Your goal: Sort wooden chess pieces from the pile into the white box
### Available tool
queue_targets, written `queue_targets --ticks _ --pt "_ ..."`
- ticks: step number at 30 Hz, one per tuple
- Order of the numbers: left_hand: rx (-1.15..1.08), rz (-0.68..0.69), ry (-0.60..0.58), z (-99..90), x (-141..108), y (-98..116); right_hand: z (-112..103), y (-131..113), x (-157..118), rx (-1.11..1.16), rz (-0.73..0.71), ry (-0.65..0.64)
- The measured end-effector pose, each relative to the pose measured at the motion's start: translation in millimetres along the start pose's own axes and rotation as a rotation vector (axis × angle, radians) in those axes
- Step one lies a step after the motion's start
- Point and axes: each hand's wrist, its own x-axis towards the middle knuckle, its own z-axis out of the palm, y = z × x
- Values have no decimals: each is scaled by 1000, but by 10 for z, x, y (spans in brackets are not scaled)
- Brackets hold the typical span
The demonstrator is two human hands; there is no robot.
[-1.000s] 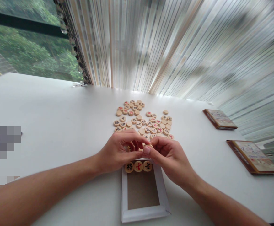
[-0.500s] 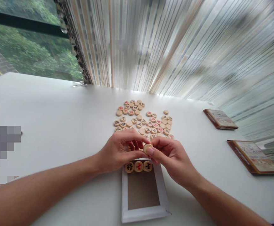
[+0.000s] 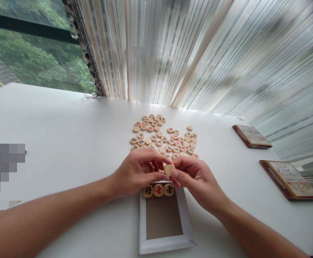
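Between my hands, over the far end of a white open box (image 3: 167, 245), is a round wooden Chinese chess piece (image 3: 169, 170), its blank side showing. My left hand (image 3: 144, 166) pinches it from the left with thumb and fingertips. From the right, my right hand (image 3: 192, 172) grips its edge with thumb and fingers. Inside the box's far end lies a row of three pieces: a black one (image 3: 148, 190), a red one (image 3: 159, 190) and another black one (image 3: 169, 190). Just beyond my hands several loose chess pieces (image 3: 159, 142) are spread out, some hidden behind my fingers.
Two flat brown boxes, a far one (image 3: 251, 136) and a nearer one (image 3: 290, 179), lie at the right of the white table (image 3: 65, 136). A striped curtain (image 3: 156, 53) hangs along the back edge. A pixelated patch covers the left edge.
The chess piece has turned slightly, so more of its blank face shows. My right thumb has shifted a little to the right. Both hands otherwise stay in place.
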Motion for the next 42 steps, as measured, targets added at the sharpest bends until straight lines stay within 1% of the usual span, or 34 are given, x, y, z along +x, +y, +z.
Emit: queue_targets --ticks 6,10,15,19,23,26,28,30,33,35,38,42 --pt "-49 -46 21 4 -11 -25 -7 -4 16 32 12 20" --pt "-27 -43 57 4 -7 -29 -9 20 -3 -19 -41 13" --pt "54 61 134 15 -3 -18 -66 75 -40 -186 -126 33" --pt "183 170 155 17 -17 -10 -129 63 -51 -337 -191 31" --pt "282 275 116 17 -22 -6 -151 0 -45 -441 -172 -2" --pt "313 308 66 19 -18 -2 -160 -39 -40 -471 -126 -75" --pt "311 293 37 22 -15 2 -180 -53 -40 -483 -106 -113" --pt "284 247 32 27 -13 2 -218 -64 -43 -504 -104 -119" --pt "224 132 73 30 -8 -6 -303 -102 -51 -586 -126 -95" --pt "177 67 107 26 -3 -10 -367 -148 -59 -675 -144 -105" --pt "123 10 135 14 4 -5 -450 -224 -83 -817 -135 -166" --pt "119 -2 145 -1 3 12 -486 -276 -145 -955 -125 -254"
